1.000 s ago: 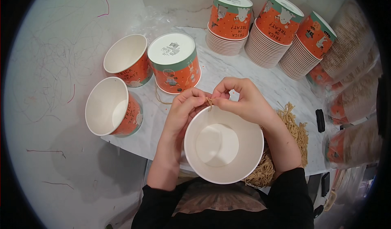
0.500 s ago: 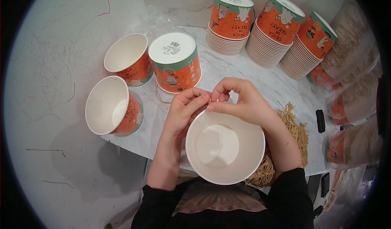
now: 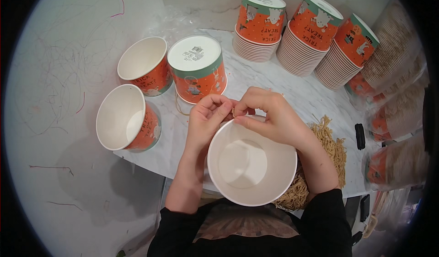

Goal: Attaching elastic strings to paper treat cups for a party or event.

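Both hands are at work on a short bit of tan twine at the far rim of a white-lined paper bucket. The bucket is at the near side of the marble-patterned table, right in front of the person, its mouth turned up toward their face. The left hand has thumb and forefinger pressed together on the twine, its other fingers curled down by the bucket's outer wall, where I can't tell how firmly they grip. The right hand also pinches the twine, thumb resting by the rim.

Under the right forearm, to the near right, lies a loose bundle of tan twine, with a small black object beyond it. Off to the left are two upright orange buckets, and just beside them an upside-down bucket with a cord loop hanging at its side. Three stacks of nested upturned buckets stand at the far right; plastic-wrapped stacks line the right edge.
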A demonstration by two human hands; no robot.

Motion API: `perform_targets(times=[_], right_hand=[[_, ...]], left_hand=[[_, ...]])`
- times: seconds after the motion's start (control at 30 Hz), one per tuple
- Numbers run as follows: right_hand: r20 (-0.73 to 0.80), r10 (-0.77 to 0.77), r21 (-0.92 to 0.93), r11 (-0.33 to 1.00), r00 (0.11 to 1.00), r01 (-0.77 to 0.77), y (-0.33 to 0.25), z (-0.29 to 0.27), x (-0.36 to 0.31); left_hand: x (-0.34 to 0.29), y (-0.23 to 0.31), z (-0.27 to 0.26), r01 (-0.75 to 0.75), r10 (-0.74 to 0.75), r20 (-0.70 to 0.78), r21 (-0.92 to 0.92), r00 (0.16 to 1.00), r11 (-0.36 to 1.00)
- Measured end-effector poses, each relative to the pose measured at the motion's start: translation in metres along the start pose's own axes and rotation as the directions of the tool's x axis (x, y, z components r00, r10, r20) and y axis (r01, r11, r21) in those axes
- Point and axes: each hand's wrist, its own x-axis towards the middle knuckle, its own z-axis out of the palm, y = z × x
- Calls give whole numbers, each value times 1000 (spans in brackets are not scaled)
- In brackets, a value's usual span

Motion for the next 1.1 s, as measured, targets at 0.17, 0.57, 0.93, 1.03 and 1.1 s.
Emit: perform_targets(times=[0.17,0.57,0.93,1.03,1.1], right_hand=[[-4,23,9,1000,1000,-23,-2,-3,-1],[26,-218,-133,966,975,220,3,0,2],[86,-293,-287,908,952,306,0,-2,1],[98,-300,-295,902,949,316,-1,-4,1],[103,-299,-288,904,949,316,-1,-5,1]], left_hand=[[0,-1,-3,0,0,-5,3,1000,1000],[-2,-8,-5,-66,65,49,21,997,998],[-6,-8,9,-152,151,16,101,988,983],[-6,-10,11,-164,166,-9,107,986,981],[-6,-11,9,-171,171,9,116,985,979]])
